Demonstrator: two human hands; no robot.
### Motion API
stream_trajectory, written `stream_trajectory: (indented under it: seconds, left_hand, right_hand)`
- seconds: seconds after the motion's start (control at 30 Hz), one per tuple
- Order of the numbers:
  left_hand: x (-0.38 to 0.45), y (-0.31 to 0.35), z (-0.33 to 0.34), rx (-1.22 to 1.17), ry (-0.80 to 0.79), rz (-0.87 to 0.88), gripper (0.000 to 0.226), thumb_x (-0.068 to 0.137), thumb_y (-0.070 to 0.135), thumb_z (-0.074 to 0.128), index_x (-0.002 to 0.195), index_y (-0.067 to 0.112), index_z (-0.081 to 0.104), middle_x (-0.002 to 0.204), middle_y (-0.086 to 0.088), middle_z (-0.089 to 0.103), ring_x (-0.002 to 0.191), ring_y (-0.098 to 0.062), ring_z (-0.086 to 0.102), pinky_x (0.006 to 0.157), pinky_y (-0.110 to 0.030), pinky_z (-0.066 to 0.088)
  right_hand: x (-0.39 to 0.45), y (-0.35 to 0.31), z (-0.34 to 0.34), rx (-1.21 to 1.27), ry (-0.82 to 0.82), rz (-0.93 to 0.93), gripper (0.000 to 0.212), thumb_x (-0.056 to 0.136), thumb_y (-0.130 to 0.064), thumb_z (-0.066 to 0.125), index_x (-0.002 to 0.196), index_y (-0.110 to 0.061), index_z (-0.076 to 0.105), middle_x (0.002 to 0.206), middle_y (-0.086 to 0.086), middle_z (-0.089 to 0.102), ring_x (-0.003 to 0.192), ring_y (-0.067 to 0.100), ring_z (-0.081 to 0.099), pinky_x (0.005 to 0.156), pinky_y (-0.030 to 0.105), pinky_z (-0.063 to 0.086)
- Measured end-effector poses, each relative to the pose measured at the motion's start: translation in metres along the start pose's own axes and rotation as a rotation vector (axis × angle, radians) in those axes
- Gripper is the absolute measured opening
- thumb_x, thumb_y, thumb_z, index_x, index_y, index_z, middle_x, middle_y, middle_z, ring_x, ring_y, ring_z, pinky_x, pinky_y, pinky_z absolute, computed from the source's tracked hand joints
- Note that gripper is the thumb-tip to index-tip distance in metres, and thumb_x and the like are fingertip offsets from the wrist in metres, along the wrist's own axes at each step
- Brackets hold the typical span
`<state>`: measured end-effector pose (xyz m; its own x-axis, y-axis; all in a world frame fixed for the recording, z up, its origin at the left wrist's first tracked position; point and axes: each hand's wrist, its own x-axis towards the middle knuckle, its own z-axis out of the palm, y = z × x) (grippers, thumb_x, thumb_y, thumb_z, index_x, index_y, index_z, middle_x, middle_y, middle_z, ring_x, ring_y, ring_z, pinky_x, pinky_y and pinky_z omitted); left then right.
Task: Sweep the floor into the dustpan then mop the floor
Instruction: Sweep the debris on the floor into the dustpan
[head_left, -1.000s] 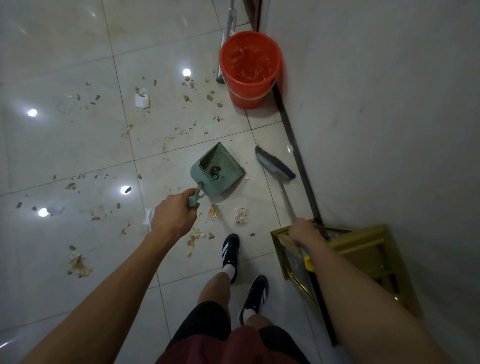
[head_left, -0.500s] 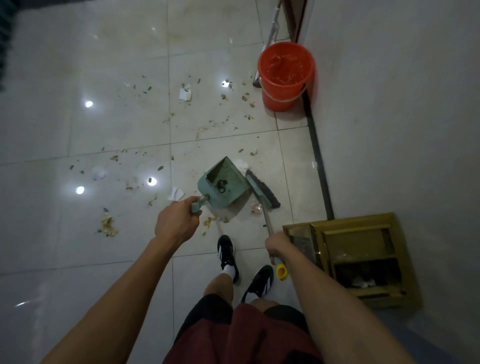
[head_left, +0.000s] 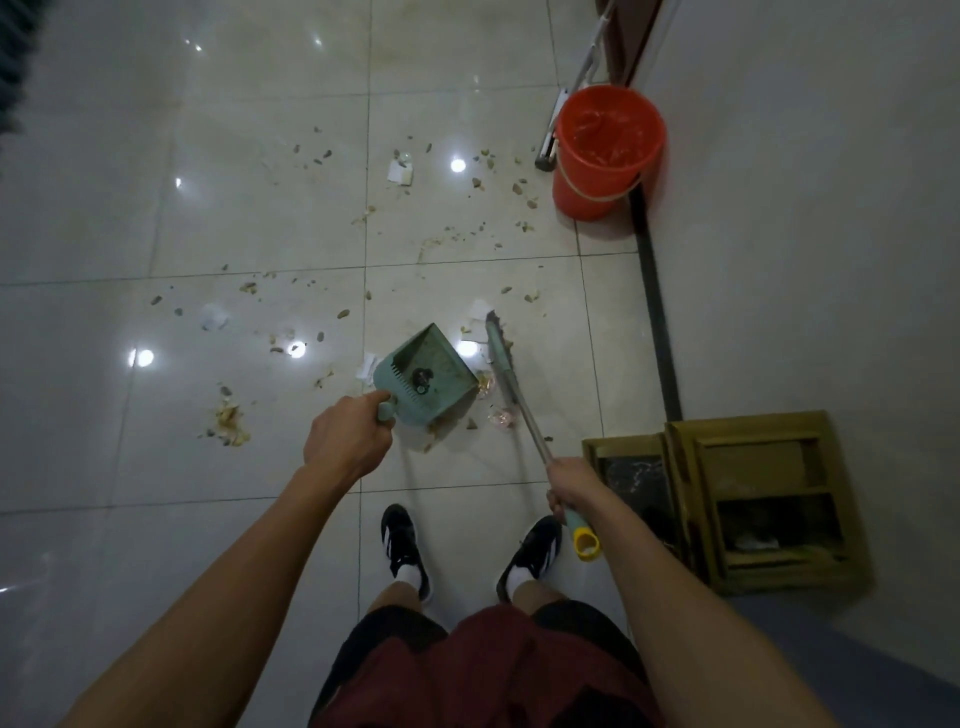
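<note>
Two hands are busy near the frame's center. The left hand (head_left: 347, 441) curls around the handle of the green dustpan (head_left: 428, 382), which sits on the tiled floor (head_left: 156, 467) with a small dark object inside. The right hand (head_left: 571, 486) grips the shaft of the broom (head_left: 506, 376); its head lies just right of the dustpan's mouth, among scraps and wrappers. Debris (head_left: 228, 421) is scattered across the middle and left of the frame. At upper right an orange bucket (head_left: 605, 150) stands by the wall, a mop (head_left: 569, 96) just beside it. A gold frame (head_left: 753, 499) rests at lower right.
</note>
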<state>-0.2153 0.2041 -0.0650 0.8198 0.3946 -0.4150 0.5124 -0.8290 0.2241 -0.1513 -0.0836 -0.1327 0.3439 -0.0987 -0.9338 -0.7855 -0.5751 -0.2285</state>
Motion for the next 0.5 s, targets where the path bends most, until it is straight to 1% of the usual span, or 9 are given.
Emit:
stream_trajectory:
  seconds: [0.1, 0.2, 0.27, 0.33, 0.37, 0.4, 0.47, 0.5]
  left_hand:
    - [0.004, -0.026, -0.005, -0.01, -0.025, 0.05, 0.024, 0.096, 0.027, 0.057, 0.119, 0.029, 0.066, 0.087, 0.0, 0.067, 0.072, -0.02, 0.062, 0.066, -0.035, 0.055]
    - [0.009, -0.052, -0.009, -0.04, -0.046, 0.103, 0.028, 0.096, 0.028, 0.058, 0.122, 0.032, 0.065, 0.091, -0.001, 0.07, 0.077, -0.022, 0.064, 0.072, -0.038, 0.058]
    - [0.012, -0.065, -0.011, -0.041, -0.06, 0.144, 0.027, 0.096, 0.027, 0.058, 0.121, 0.031, 0.065, 0.091, -0.001, 0.07, 0.076, -0.021, 0.064, 0.071, -0.037, 0.057]
    - [0.015, -0.073, -0.011, -0.023, -0.075, 0.188, 0.025, 0.095, 0.027, 0.058, 0.119, 0.03, 0.066, 0.087, 0.0, 0.069, 0.073, -0.02, 0.064, 0.07, -0.037, 0.058]
    - [0.016, -0.076, -0.011, -0.017, -0.085, 0.205, 0.025, 0.095, 0.027, 0.058, 0.118, 0.029, 0.066, 0.085, 0.001, 0.069, 0.071, -0.019, 0.063, 0.069, -0.037, 0.059]
    - [0.018, -0.078, -0.012, -0.013, -0.094, 0.219, 0.025, 0.095, 0.027, 0.058, 0.118, 0.029, 0.067, 0.085, 0.0, 0.069, 0.07, -0.019, 0.063, 0.069, -0.037, 0.059]
    - [0.021, -0.079, -0.012, -0.003, -0.104, 0.241, 0.025, 0.094, 0.027, 0.059, 0.117, 0.029, 0.067, 0.086, 0.0, 0.069, 0.071, -0.02, 0.063, 0.067, -0.036, 0.058]
    - [0.021, -0.079, -0.012, -0.003, -0.107, 0.248, 0.026, 0.094, 0.027, 0.059, 0.118, 0.028, 0.067, 0.088, -0.001, 0.07, 0.071, -0.021, 0.063, 0.068, -0.035, 0.058]
  right_hand:
    - [-0.013, 0.014, 0.025, -0.008, 0.052, -0.034, 0.027, 0.099, -0.012, 0.037, 0.084, -0.003, 0.057, 0.056, 0.016, 0.054, 0.046, 0.023, 0.051, 0.046, 0.027, 0.043]
    - [-0.019, 0.032, 0.047, -0.016, 0.118, -0.037, 0.022, 0.096, -0.008, 0.041, 0.092, -0.001, 0.061, 0.062, 0.014, 0.055, 0.054, 0.024, 0.053, 0.054, 0.031, 0.046]
    - [-0.024, 0.043, 0.06, 0.037, 0.17, -0.005, 0.025, 0.098, -0.011, 0.039, 0.097, -0.001, 0.062, 0.063, 0.014, 0.054, 0.051, 0.024, 0.052, 0.05, 0.03, 0.044]
    - [-0.028, 0.052, 0.071, 0.079, 0.2, 0.042, 0.026, 0.099, -0.011, 0.037, 0.095, 0.001, 0.059, 0.062, 0.018, 0.054, 0.047, 0.025, 0.052, 0.047, 0.029, 0.043]
    - [-0.03, 0.056, 0.076, 0.087, 0.207, 0.064, 0.025, 0.099, -0.008, 0.037, 0.096, 0.003, 0.059, 0.063, 0.019, 0.056, 0.048, 0.026, 0.053, 0.048, 0.03, 0.045]
    - [-0.03, 0.06, 0.08, 0.077, 0.207, 0.094, 0.023, 0.098, -0.005, 0.039, 0.099, 0.006, 0.06, 0.067, 0.022, 0.058, 0.054, 0.029, 0.057, 0.051, 0.033, 0.048]
    - [-0.029, 0.066, 0.085, 0.02, 0.211, 0.156, 0.021, 0.091, 0.001, 0.048, 0.106, 0.009, 0.061, 0.081, 0.025, 0.063, 0.072, 0.033, 0.062, 0.06, 0.038, 0.052]
    - [-0.029, 0.069, 0.087, -0.028, 0.203, 0.174, 0.02, 0.089, 0.003, 0.052, 0.106, 0.009, 0.061, 0.086, 0.025, 0.065, 0.077, 0.034, 0.063, 0.058, 0.035, 0.053]
